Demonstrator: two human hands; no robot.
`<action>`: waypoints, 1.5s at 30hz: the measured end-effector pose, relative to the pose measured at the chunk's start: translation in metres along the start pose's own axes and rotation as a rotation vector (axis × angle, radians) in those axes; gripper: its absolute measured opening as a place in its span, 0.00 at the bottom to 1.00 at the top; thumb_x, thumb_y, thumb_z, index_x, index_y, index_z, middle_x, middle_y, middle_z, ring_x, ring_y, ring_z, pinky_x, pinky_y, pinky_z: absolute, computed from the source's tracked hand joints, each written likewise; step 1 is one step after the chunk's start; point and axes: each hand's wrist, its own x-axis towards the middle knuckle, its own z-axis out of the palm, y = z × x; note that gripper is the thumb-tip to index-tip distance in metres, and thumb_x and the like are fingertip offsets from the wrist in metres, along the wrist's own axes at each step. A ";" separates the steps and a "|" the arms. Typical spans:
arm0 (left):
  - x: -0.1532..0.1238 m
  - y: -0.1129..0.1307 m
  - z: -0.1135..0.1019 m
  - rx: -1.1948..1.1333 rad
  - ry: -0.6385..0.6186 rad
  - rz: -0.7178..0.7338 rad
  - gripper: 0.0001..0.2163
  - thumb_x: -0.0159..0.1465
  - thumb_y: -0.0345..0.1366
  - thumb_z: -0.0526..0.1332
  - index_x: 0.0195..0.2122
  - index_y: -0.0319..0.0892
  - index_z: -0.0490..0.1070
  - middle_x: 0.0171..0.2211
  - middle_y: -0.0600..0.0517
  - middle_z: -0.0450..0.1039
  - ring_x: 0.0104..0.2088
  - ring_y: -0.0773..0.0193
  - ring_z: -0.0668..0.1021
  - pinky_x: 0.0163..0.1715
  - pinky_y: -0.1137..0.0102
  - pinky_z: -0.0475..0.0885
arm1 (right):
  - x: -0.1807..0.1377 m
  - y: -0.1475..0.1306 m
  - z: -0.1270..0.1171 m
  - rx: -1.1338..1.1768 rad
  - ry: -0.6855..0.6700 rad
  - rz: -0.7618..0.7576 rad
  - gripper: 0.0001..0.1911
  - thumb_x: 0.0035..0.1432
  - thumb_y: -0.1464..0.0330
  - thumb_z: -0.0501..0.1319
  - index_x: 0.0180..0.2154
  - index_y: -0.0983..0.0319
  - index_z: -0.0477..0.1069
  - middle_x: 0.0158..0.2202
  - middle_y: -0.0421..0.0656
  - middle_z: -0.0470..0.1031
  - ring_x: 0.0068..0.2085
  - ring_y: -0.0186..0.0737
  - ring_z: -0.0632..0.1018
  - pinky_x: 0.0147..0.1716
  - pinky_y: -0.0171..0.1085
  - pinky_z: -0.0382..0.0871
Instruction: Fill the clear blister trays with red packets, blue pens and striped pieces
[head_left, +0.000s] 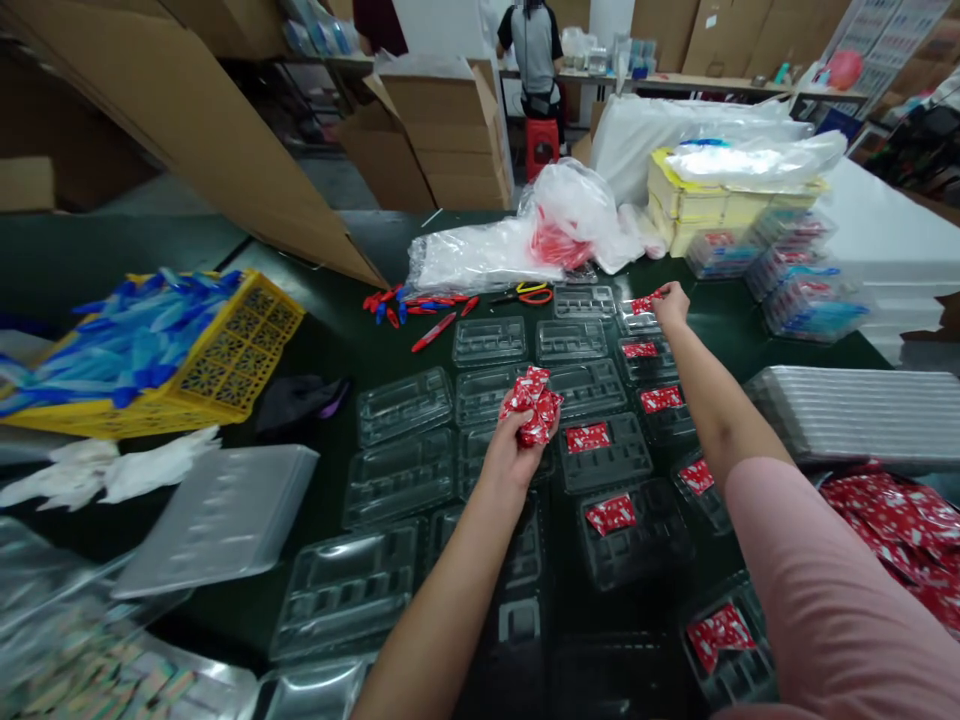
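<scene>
My left hand (519, 445) is closed around a bunch of small red packets (534, 400) printed with white figures, held above the middle of the clear plastic trays (491, 341). Farther off to the right, the fingers of my right hand (673, 305) pinch a single red packet (645, 302) at a clear tray in the back row. Several trays on the right side carry one red packet each, such as the packet (587, 437) in the tray near my left hand. Trays on the left, like the tray (405, 405), hold no packet.
A yellow crate (244, 345) of blue items stands left. Scissors (525, 293) and red and blue pens (433, 332) lie at the back. Filled packs (810, 290), stacked trays (862, 410) and a heap of red packets (900, 530) are right. A person (534, 55) works beyond.
</scene>
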 end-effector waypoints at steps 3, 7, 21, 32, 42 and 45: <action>0.011 0.002 0.010 -0.004 0.024 -0.008 0.23 0.47 0.20 0.61 0.43 0.48 0.68 0.42 0.53 0.77 0.43 0.56 0.81 0.44 0.57 0.78 | 0.004 0.002 0.012 -0.069 -0.024 0.001 0.11 0.58 0.76 0.55 0.44 0.65 0.69 0.42 0.51 0.75 0.38 0.39 0.71 0.41 0.38 0.62; 0.023 0.006 0.022 0.000 0.025 0.004 0.22 0.48 0.19 0.60 0.43 0.47 0.68 0.41 0.52 0.77 0.43 0.56 0.80 0.45 0.57 0.77 | 0.004 0.004 0.018 -0.160 -0.017 -0.063 0.10 0.58 0.72 0.60 0.42 0.66 0.72 0.48 0.57 0.72 0.46 0.47 0.71 0.45 0.43 0.62; 0.051 0.023 0.032 0.007 -0.020 0.101 0.24 0.47 0.20 0.59 0.45 0.48 0.67 0.41 0.54 0.76 0.42 0.58 0.80 0.46 0.57 0.76 | -0.097 -0.108 0.028 0.524 -0.872 -0.430 0.22 0.60 0.51 0.58 0.38 0.63 0.76 0.33 0.44 0.78 0.30 0.34 0.74 0.25 0.31 0.59; 0.058 0.025 0.013 0.112 -0.042 0.069 0.29 0.46 0.20 0.61 0.49 0.51 0.69 0.44 0.53 0.76 0.40 0.59 0.80 0.45 0.56 0.76 | -0.105 -0.125 0.062 0.758 -0.809 -0.166 0.10 0.46 0.65 0.68 0.27 0.63 0.71 0.20 0.34 0.69 0.21 0.27 0.65 0.20 0.28 0.53; 0.062 0.041 0.017 0.016 0.042 0.046 0.23 0.47 0.20 0.60 0.43 0.46 0.68 0.39 0.52 0.76 0.42 0.57 0.80 0.44 0.57 0.77 | -0.003 -0.101 0.092 0.136 -0.093 -0.060 0.02 0.56 0.70 0.61 0.31 0.61 0.71 0.33 0.44 0.77 0.36 0.38 0.73 0.39 0.36 0.64; 0.065 0.045 0.017 0.017 0.053 0.059 0.20 0.47 0.19 0.60 0.40 0.45 0.67 0.38 0.52 0.77 0.39 0.58 0.81 0.42 0.58 0.78 | -0.006 -0.100 0.098 0.045 -0.069 -0.030 0.04 0.59 0.70 0.60 0.38 0.61 0.70 0.40 0.48 0.77 0.39 0.39 0.73 0.41 0.38 0.64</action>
